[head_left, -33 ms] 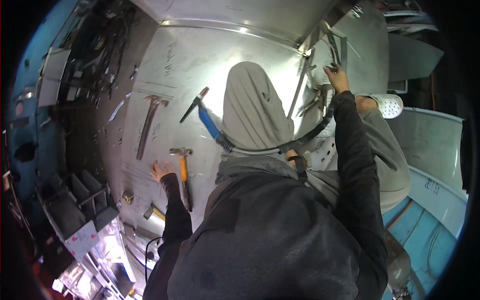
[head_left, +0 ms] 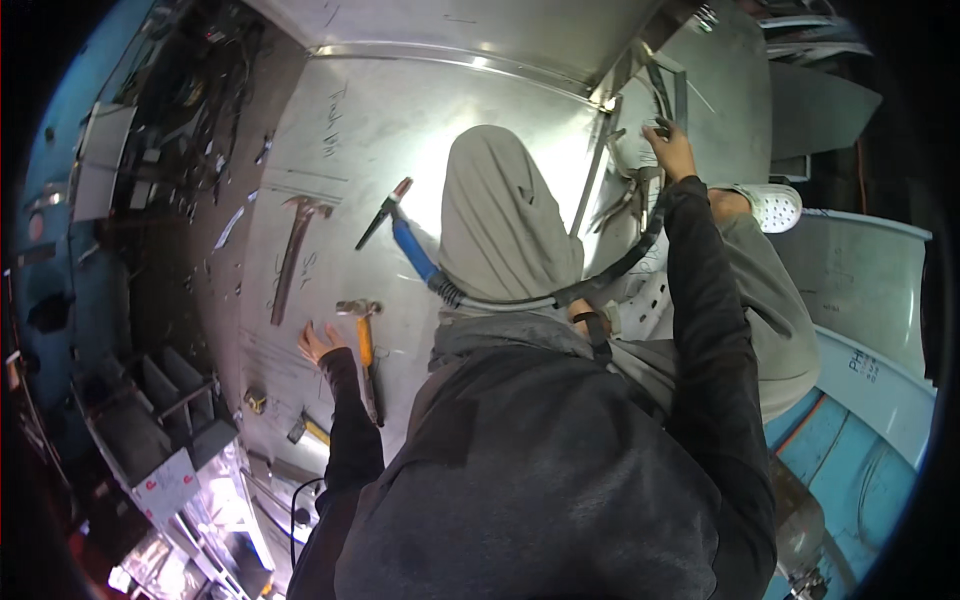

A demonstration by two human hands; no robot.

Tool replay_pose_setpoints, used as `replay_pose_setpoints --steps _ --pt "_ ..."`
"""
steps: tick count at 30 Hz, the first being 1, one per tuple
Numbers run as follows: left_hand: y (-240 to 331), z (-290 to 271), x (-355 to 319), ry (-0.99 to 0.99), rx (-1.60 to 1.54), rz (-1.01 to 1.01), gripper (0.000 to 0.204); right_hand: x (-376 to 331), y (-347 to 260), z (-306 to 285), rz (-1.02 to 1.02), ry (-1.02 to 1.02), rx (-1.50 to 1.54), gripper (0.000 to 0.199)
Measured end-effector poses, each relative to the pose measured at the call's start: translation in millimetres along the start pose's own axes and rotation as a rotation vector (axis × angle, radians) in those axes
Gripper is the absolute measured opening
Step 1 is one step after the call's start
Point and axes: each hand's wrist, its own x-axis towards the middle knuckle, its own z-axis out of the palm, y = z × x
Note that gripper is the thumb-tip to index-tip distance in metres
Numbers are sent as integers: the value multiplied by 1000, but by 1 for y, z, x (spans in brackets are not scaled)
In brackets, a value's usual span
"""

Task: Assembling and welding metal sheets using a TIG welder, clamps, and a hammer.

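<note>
My left hand [head_left: 319, 343] rests on a large metal sheet [head_left: 350, 130], fingers spread and holding nothing. Just right of it lies a hammer with a yellow grip [head_left: 365, 340], and above it another hammer [head_left: 294, 255] with a dark handle. At the upper right my right hand [head_left: 673, 152] is closed, its fingers pinched round something small and dark that I cannot make out. Several metal clamp-like tools [head_left: 638, 190] lie beside that hand. A welding torch [head_left: 410, 245] with a blue handle lies left of my knee, its cable [head_left: 515, 303] crossing over my leg.
A tape measure [head_left: 256, 401] and a small yellow-and-black tool [head_left: 310, 428] lie near my left forearm. An upright metal panel [head_left: 460, 30] borders the sheet's far side. A divided metal rack [head_left: 175, 395] stands at left, a gas cylinder [head_left: 800, 505] at lower right.
</note>
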Motion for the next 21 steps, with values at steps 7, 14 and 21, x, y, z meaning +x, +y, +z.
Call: replay_pose_setpoints --steps 7,14,21 --pt "110 0 30 -149 -510 -62 36 -14 -30 14 -90 -123 -96 54" --pt "66 9 36 45 -227 121 42 -69 -2 55 -108 -321 -450 73" --pt "-109 -21 14 84 112 -241 50 -46 28 51 -22 -371 -165 60"
